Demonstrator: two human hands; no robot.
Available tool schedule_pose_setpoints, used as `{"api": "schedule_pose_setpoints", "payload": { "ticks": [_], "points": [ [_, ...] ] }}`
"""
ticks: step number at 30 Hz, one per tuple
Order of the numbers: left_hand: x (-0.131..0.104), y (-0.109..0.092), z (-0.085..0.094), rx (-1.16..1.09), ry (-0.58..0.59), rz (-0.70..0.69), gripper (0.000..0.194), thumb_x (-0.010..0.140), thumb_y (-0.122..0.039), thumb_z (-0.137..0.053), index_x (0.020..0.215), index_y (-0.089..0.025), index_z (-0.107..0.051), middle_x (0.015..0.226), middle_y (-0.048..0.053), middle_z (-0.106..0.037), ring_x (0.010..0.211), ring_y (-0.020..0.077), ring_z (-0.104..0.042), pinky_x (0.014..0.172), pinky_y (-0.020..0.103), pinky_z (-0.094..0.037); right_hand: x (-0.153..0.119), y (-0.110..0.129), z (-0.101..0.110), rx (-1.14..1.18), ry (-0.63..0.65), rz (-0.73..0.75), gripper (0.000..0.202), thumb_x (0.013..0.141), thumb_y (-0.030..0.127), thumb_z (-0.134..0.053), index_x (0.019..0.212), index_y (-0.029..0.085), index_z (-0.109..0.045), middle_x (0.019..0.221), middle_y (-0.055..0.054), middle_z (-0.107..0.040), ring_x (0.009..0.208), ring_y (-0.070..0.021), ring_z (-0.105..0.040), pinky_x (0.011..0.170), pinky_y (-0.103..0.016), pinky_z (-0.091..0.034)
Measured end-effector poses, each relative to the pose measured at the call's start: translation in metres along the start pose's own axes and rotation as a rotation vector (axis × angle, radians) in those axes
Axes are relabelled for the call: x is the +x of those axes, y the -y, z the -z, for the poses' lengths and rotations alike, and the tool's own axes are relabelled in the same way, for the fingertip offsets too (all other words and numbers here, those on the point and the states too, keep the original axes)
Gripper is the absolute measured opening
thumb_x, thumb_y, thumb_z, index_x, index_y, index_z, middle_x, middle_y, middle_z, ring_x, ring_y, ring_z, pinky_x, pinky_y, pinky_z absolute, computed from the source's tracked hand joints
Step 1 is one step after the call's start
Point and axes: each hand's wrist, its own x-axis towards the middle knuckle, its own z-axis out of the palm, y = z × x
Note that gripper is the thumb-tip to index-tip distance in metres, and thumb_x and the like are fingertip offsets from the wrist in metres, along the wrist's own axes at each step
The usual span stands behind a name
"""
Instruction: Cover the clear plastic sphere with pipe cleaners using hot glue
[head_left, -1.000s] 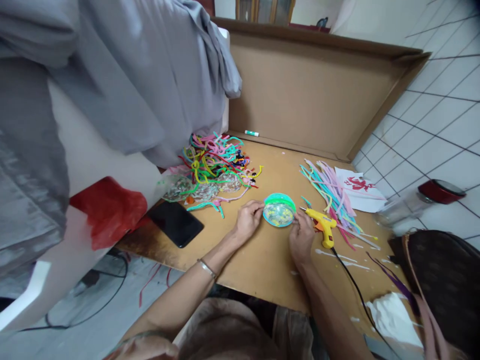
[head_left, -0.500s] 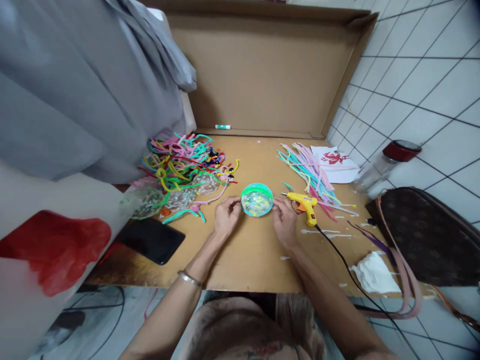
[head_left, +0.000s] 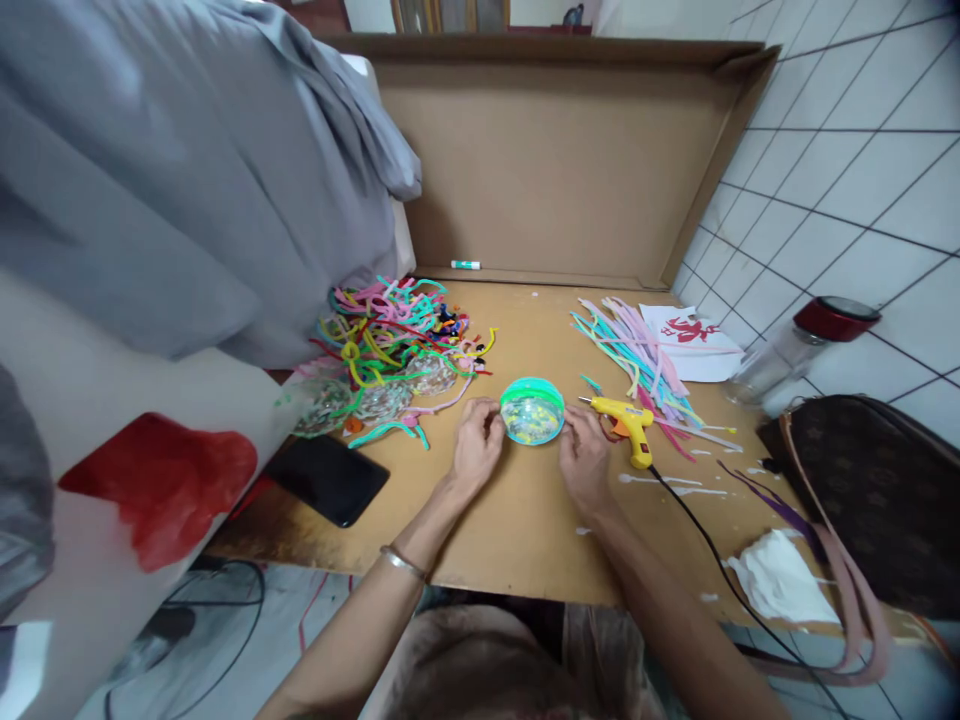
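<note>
Between my two hands, over the middle of the table, is a round clear plastic bowl [head_left: 532,420] with a bright green band inside its far side and a turquoise rim. My left hand [head_left: 478,440] pinches its left edge, fingers closed. The right edge is pinched by my right hand [head_left: 585,455]. Close beside the right hand lies a yellow hot glue gun [head_left: 636,422], its nozzle pointing left and its black cord running toward me. Several similar clear plastic pieces [head_left: 384,399] rest to the left, by a tangled heap of coloured pipe cleaners [head_left: 390,320].
A black phone [head_left: 330,480] lies at the left. Straight pipe cleaners [head_left: 637,350], a paper with a red design [head_left: 694,340], a red-lidded bottle [head_left: 806,345], a crumpled tissue [head_left: 784,575] and a brown bag [head_left: 870,500] are at the right. A cardboard panel [head_left: 555,170] stands behind.
The whole view has shifted, so everything appears further right and slightly lower. Both hands keep their hold on the bowl, which looks tilted a little differently.
</note>
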Motion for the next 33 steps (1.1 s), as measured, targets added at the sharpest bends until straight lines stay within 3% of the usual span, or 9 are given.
{"api": "schedule_pose_setpoints", "payload": {
  "ticks": [6,10,16,22,26,33],
  "points": [
    [-0.002,-0.004,-0.003,0.032,-0.016,0.005,0.019,0.084,-0.011,-0.048,0.093,-0.018,-0.063,0.096,0.008,-0.060,0.094,0.0205,-0.058,0.083,0.035,-0.052,0.000,-0.005,-0.001,0.004,-0.007,0.021,0.024,0.089,0.018,-0.044,0.100,0.020,-0.066,0.101,-0.011,-0.069,0.100,-0.0239,-0.064,0.091,-0.044,-0.053],
    [0.001,-0.009,0.002,0.052,0.015,0.046,0.017,0.091,-0.020,-0.046,0.086,-0.018,-0.062,0.084,0.006,-0.062,0.083,0.0190,-0.058,0.080,0.033,-0.048,0.000,-0.005,0.000,0.007,0.012,0.029,0.023,0.090,0.019,-0.043,0.099,0.020,-0.064,0.100,-0.011,-0.068,0.100,-0.0241,-0.063,0.092,-0.046,-0.052],
    [0.007,-0.016,0.012,0.118,-0.002,0.069,0.044,0.099,-0.038,-0.037,0.060,-0.020,-0.048,0.062,0.001,-0.049,0.063,0.0151,-0.048,0.063,0.029,-0.038,0.000,0.003,0.004,-0.050,0.051,0.101,0.023,0.093,0.018,-0.039,0.100,0.021,-0.060,0.098,-0.011,-0.065,0.096,-0.0227,-0.062,0.093,-0.045,-0.051],
    [0.007,-0.016,0.011,0.140,0.022,0.005,0.034,0.095,-0.038,-0.049,0.067,-0.019,-0.056,0.068,0.002,-0.054,0.066,0.0152,-0.051,0.065,0.028,-0.040,0.004,0.012,0.010,-0.074,0.106,0.124,0.018,0.096,0.022,-0.041,0.089,0.022,-0.057,0.088,-0.008,-0.062,0.087,-0.0214,-0.058,0.082,-0.038,-0.048],
    [0.004,-0.016,0.010,0.136,0.029,-0.044,0.031,0.095,-0.036,-0.049,0.071,-0.019,-0.057,0.073,0.003,-0.056,0.069,0.0151,-0.053,0.067,0.027,-0.042,0.007,0.015,0.013,-0.069,0.077,0.097,0.025,0.098,0.027,-0.043,0.076,0.023,-0.053,0.076,-0.004,-0.059,0.075,-0.0190,-0.055,0.072,-0.033,-0.044],
    [0.000,-0.018,0.009,0.122,0.016,-0.048,0.030,0.095,-0.035,-0.049,0.071,-0.019,-0.057,0.072,0.003,-0.056,0.068,0.0150,-0.053,0.065,0.027,-0.042,0.009,0.016,0.015,-0.043,0.075,0.048,0.026,0.097,0.030,-0.047,0.074,0.023,-0.054,0.074,-0.004,-0.060,0.074,-0.0190,-0.055,0.070,-0.033,-0.044]
  ]
}}
